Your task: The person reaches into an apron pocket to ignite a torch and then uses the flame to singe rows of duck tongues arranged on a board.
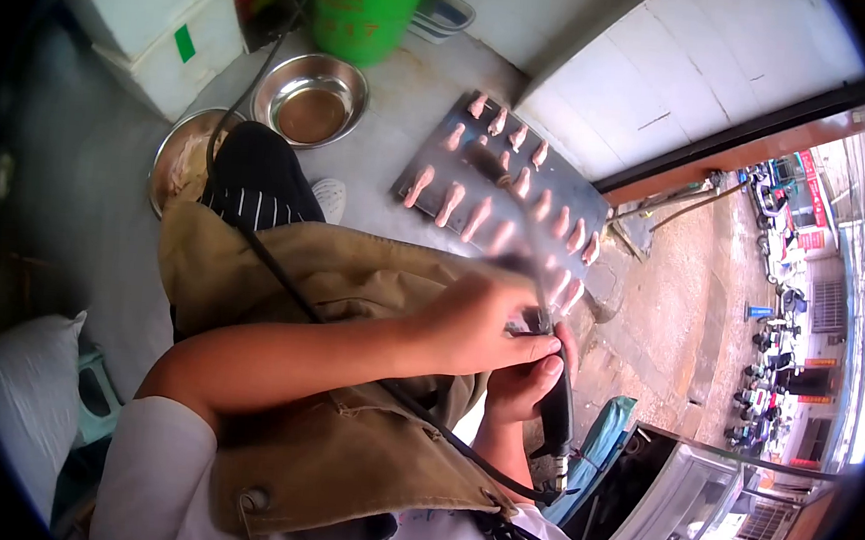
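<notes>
My left hand (pixel 484 326) is closed at the neck of a gas torch, around its valve area. Just behind it, my right hand (pixel 525 387) wraps round the torch's black handle (pixel 555 409). The torch's thin metal tube runs forward, blurred, to a dark burner head (pixel 485 161) over a dark metal tray (pixel 431 150). Pale pink meat pieces, like feet or drumsticks (pixel 449 203), lie in rows on that tray. No flame can be made out. From the handle's rear end a black hose (pixel 281 285) crosses my lap.
Steel bowls stand on the floor, one with brownish liquid (pixel 310 116), the other with pale contents (pixel 192 153) beside my knee. Behind them is a green bucket (pixel 365 14). White boxes (pixel 163 30) stand at left; a glass-sided case (pixel 672 508) is at lower right.
</notes>
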